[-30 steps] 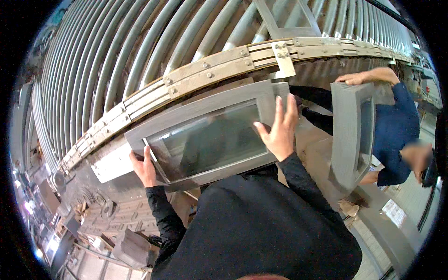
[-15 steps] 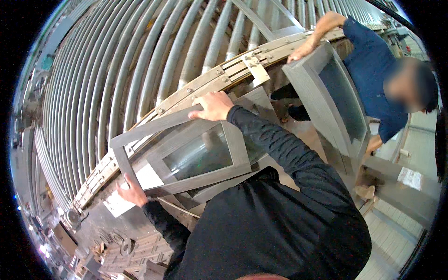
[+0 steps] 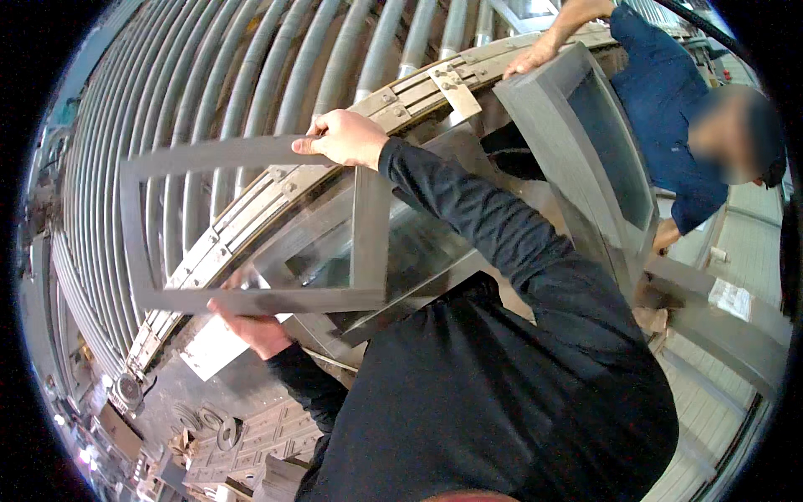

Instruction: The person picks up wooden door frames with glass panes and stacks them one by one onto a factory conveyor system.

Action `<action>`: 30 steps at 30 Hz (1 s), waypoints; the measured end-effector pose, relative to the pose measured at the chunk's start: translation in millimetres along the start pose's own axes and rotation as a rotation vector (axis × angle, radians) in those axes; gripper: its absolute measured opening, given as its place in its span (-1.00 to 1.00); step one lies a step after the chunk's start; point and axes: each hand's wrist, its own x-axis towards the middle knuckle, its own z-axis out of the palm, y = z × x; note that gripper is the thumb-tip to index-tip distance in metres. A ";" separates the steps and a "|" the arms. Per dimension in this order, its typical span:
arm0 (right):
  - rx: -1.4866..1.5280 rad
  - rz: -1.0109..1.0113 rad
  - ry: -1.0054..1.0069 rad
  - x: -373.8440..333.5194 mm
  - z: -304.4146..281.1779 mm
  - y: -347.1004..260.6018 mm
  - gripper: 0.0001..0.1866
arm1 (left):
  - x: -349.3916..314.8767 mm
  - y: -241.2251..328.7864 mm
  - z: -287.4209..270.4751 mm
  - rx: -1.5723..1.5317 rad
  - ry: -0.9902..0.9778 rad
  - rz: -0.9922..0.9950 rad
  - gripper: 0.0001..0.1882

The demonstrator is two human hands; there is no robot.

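grey ribbed wall (image 3: 251, 75) curves overhead and fills the upper left, with a bolted metal band (image 3: 276, 201) running across it from lower left to upper right.

nearest, the left hand (image 3: 255, 328) grips the bottom rail of an open grey frame (image 3: 251, 299), fingers wrapped around it from below. the frame stands up in front of the person, its left rail (image 3: 134, 234) out over the ribs and its right rail (image 3: 370, 226) crossing a glazed grey panel (image 3: 401, 259) that lies just behind and below it. the right hand (image 3: 347, 138) is closed on the frame's top rail near the upper right corner, black sleeve (image 3: 493, 226) stretched up behind it. through the frame's opening the band and ribs show plainly, so the frame sits off the wall; how far i cannot tell.

to the left and above the frame only ribs lie near its edges. to the right it is tighter: a second grey window unit (image 3: 585, 159) stands close, held at its top by another person's hand (image 3: 529, 60), that person in a blue top (image 3: 669, 92). a small metal tag (image 3: 456, 90) hangs on the band between the two frames. below left, boxes and round parts (image 3: 217, 431) lie on the floor.
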 end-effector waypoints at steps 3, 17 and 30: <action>0.206 0.123 0.051 -17.5 -0.9 -27.5 -0.40 | 7.0 -27.7 18.5 -0.039 -0.023 -0.052 -0.42; -0.159 0.143 0.914 -361.2 -0.1 138.1 -0.88 | 462.0 49.7 118.3 0.433 -0.246 -0.122 -0.21; 1.166 0.859 1.665 -753.5 76.9 446.8 -0.56 | 471.1 64.5 136.6 1.998 0.068 0.839 -0.32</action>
